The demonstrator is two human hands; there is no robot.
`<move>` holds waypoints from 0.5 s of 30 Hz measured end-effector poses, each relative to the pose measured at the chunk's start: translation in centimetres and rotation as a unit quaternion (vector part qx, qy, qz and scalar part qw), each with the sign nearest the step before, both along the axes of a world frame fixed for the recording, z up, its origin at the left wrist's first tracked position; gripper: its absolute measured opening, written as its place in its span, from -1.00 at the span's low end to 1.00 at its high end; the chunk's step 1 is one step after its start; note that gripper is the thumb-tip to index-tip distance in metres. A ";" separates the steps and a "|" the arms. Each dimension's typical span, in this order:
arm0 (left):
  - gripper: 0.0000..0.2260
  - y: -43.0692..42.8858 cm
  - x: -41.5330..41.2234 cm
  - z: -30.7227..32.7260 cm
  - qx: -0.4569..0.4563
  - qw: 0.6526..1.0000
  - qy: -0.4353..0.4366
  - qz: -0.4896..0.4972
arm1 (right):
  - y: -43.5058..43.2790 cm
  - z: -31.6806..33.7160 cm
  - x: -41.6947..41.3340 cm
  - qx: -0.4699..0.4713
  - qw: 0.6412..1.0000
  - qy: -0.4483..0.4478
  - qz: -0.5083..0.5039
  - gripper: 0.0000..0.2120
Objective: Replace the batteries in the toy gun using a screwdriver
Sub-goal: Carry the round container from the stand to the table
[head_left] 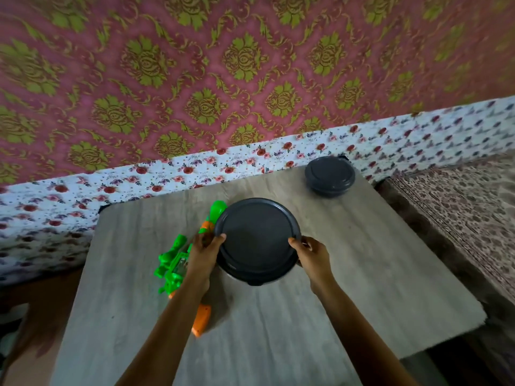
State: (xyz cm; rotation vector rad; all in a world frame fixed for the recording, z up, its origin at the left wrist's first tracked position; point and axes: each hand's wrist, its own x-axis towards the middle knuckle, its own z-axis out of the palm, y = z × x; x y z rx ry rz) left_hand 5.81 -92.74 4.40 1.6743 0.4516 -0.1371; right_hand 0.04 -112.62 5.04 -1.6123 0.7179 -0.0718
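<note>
- Gripping a dark round container (257,240) over the desk's (362,274) middle, the left hand (204,254) and right hand (312,254) are curling round opposite sides, thumbs on the lid's rim.
- The toy gun (174,263) is lying just beside it, toward the desk's left edge, partly under the left forearm.
- A smaller dark container (329,175) is sitting by the far right corner.

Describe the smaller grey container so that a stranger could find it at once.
Look at the grey table beside the flowered wall. At its far right corner stands a small grey container with its lid on. Unlike the larger container, no hand holds it.
</note>
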 end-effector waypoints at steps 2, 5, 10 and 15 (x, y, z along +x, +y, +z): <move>-0.85 -1.4 0.3 0.3 -0.010 1.000 0.000 0.003 | -1.3 0.1 1.0 0.006 1.000 0.001 0.003 -0.91; -0.91 -3.1 1.6 0.4 -0.009 1.000 -0.010 -0.007 | -2.9 0.1 2.9 0.010 1.000 0.003 0.010 -0.83; -0.98 -4.8 5.0 -0.7 0.031 0.999 0.009 -0.008 | -4.4 -0.1 5.7 -0.012 0.999 0.009 0.043 -0.50; -0.93 -6.5 10.1 -2.0 0.042 0.999 0.027 -0.022 | -5.6 -1.2 9.7 -0.007 0.999 0.009 0.038 -0.49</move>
